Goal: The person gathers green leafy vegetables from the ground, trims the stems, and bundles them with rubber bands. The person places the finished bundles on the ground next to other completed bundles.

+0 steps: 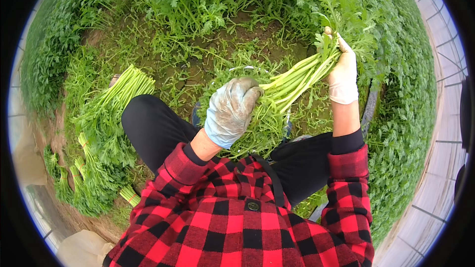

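Note:
My right hand (343,70), in a thin pale glove, holds a bunch of leafy green stalks (302,76) near its leaves, with the stem ends slanting down to the left. At those lower stems is my left hand (233,107), in a dirty light-blue glove, its fingers curled; what lies inside them is hidden. Loose trimmed greens (259,129) are heaped between my knees, with part of a white rim (248,68) showing around them. A large pile of cut stalks (126,89) lies beside my left knee, stem ends pointing up and away.
Several bundles (76,176) with red ties lie on the ground at the lower left, and another tied bundle (130,195) is by my left elbow. Dense growing greens (193,0) stand in front and along the right. Scattered leaves cover the soil (193,70).

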A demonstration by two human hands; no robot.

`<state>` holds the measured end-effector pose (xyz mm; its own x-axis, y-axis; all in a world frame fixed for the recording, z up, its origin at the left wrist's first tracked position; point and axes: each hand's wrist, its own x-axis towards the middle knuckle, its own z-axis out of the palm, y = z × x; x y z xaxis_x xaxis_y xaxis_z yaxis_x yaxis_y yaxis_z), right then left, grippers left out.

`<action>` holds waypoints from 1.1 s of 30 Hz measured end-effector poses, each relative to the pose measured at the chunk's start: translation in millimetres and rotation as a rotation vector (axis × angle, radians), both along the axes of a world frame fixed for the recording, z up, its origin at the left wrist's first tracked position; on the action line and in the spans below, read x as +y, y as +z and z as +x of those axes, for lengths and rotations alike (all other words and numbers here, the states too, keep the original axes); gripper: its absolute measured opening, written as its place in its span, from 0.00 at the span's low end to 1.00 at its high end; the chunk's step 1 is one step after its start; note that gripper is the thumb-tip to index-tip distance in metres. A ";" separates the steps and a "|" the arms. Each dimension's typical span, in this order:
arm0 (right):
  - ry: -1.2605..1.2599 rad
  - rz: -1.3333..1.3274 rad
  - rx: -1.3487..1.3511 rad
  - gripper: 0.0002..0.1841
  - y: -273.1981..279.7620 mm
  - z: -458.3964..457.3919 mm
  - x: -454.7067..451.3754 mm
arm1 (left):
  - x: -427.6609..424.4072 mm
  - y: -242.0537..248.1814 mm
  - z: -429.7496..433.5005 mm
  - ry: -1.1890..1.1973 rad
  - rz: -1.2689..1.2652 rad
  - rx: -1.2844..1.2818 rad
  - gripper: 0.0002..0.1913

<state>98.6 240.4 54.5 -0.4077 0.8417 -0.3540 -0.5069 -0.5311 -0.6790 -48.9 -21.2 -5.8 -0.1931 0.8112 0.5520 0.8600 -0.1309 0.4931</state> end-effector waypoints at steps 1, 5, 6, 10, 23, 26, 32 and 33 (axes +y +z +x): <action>-0.015 0.003 -0.025 0.11 1.4 1.5 1.9 | -5.3 -8.7 3.4 0.057 0.086 -0.025 0.22; -0.108 0.011 -0.147 0.13 5.7 -0.4 2.5 | -18.5 -36.6 13.8 0.006 -0.231 -1.108 0.23; -0.141 0.000 -0.152 0.13 6.5 -2.5 1.1 | -15.8 -42.0 16.1 -0.010 -0.234 -1.401 0.22; -0.164 0.003 -0.117 0.13 9.5 -14.8 -5.3 | 1.6 -48.7 23.6 0.017 -0.400 -1.873 0.19; -0.131 -0.024 0.024 0.14 3.9 -34.2 -26.1 | 80.0 12.9 64.6 -0.612 0.020 -2.146 0.18; -0.118 -0.015 -0.011 0.13 4.2 -31.7 -24.4 | 79.1 11.2 65.2 -0.518 -0.022 -2.094 0.16; -0.180 -0.053 -0.002 0.14 5.9 -23.7 -13.2 | 45.4 -42.5 46.2 -0.504 -0.276 -1.893 0.22; -0.164 -0.029 -0.027 0.14 5.3 -22.2 -12.5 | 37.2 -53.5 41.0 -0.497 -0.309 -1.825 0.25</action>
